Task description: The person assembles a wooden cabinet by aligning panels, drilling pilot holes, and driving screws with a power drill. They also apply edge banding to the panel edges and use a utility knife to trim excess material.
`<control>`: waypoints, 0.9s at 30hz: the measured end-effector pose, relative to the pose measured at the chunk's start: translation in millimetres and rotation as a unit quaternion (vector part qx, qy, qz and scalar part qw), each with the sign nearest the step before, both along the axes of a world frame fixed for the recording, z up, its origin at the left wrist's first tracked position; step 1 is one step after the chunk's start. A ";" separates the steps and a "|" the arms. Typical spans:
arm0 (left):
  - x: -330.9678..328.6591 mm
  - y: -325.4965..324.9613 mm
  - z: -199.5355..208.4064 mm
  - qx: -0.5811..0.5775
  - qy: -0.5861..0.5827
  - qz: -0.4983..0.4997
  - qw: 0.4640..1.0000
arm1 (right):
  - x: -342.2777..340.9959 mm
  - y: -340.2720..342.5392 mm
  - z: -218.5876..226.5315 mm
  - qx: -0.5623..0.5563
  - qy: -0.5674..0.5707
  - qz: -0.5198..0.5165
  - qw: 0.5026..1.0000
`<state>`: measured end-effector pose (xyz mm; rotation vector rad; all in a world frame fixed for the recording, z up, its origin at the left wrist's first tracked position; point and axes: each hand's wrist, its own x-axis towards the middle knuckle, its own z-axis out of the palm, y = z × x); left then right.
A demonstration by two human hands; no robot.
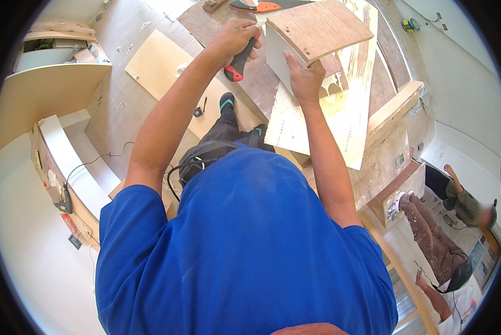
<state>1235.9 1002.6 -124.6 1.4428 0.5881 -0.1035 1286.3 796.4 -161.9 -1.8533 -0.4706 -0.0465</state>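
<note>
My left hand (235, 43) is closed around a tool with a black-and-red handle (240, 60), beside a small box-like wooden piece. Its working end cannot be made out against the bright background. The wooden piece has a brown plywood face (320, 29) on top and a pale side panel (281, 53) facing my left hand. At its near corner my right hand (306, 78) grips it, thumb up along the pale side. The piece stands on a light plywood sheet (312, 125) on the work surface. Behind it lies a saw with an orange-and-black handle (259, 6).
On a pale board (161, 64) at the left lies a small black tape measure (198, 111). A corded power tool (65, 202) rests on a ledge at far left. Two people are at right, one in brown trousers (429, 234), another in an olive top (464, 206).
</note>
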 end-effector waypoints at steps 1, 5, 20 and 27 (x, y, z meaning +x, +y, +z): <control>0.0 -1.0 0.5 0.003 0.000 0.001 1.000 | -0.3 -0.2 0.2 0.002 0.005 0.001 1.000; 2.3 -3.4 4.0 0.030 0.010 -0.002 0.999 | -0.3 -0.8 1.9 -0.004 0.012 0.001 1.000; 3.3 -15.6 18.2 -0.018 0.025 0.008 0.999 | -3.7 -6.4 -1.7 0.015 0.011 -0.002 1.000; -9.1 -25.4 19.6 -0.077 -0.009 0.055 0.995 | -1.6 -4.0 -3.7 0.004 0.000 -0.009 1.000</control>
